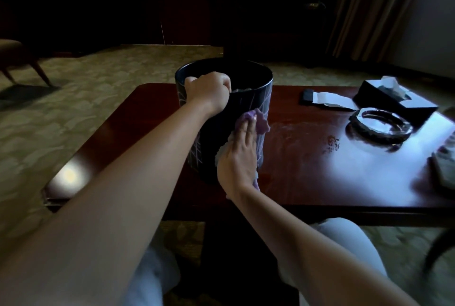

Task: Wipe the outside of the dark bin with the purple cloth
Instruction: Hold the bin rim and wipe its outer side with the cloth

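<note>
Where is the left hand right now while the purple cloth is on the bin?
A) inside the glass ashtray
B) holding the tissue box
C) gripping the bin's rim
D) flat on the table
C: the left hand is curled over the top rim of the dark bin, steadying it on the table, while the right hand presses the purple cloth against the bin's outer side.

Two hands are seen — one left hand (208,89) and one right hand (237,158). One dark bin (248,99) is counted, and one purple cloth (259,122). One wooden table (320,170) is shown. On it, one glass ashtray (379,129), one black tissue box (394,101) and one dark flat item with white paper (325,101) are counted — a further object at the right edge cannot be identified. One chair (14,57) is seen at the far left.
</note>
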